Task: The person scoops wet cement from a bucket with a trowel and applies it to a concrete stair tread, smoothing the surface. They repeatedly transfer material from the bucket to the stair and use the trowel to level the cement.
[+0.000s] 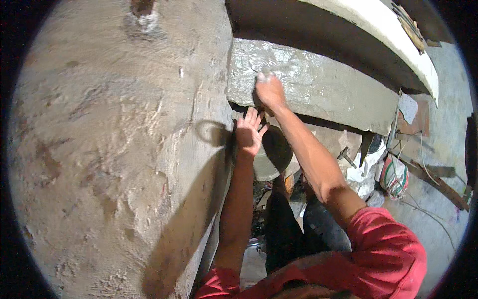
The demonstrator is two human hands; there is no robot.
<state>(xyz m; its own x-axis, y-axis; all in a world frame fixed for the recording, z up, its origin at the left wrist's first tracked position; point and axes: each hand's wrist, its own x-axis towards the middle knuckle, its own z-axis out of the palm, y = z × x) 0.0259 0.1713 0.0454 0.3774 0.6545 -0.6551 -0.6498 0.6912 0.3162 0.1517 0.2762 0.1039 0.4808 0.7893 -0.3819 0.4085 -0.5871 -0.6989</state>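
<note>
My right hand [270, 92] is closed on something I cannot make out, against the glistening wet cement face [313, 84] of a ledge, near its left end. A little below and left of it, my left hand [250, 132] is open, palm turned up and fingers spread, just at the ledge's lower edge beside the wall. Under my hands is a round grey container [265, 170], partly in shadow and partly hidden by my left hand.
A rough plastered wall [109, 139] fills the left. A curved white-edged slab [378, 35] overhangs the ledge, with tools [411, 30] on it. At right lie a hammer [347, 155], a striped sack [393, 177], wooden boards [428, 177] and wires [423, 214].
</note>
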